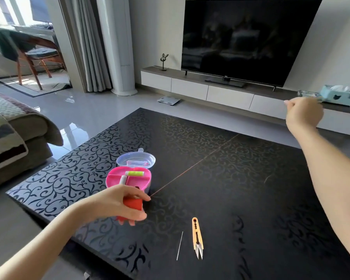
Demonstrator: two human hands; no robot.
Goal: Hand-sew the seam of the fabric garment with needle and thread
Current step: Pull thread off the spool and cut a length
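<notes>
My left hand grips a red thread spool just above the black patterned table. A thin red thread runs taut from the spool up and right toward my right hand, which is raised far out with its fingers pinched together, apparently on the thread's end. A long needle lies on the table near the front edge. Beside it lie yellow thread snips. No fabric garment is in view.
A pink heart-shaped sewing box with a green spool and its clear lid stands behind my left hand. A sofa is at left, a TV on a low cabinet behind, a tissue box far right.
</notes>
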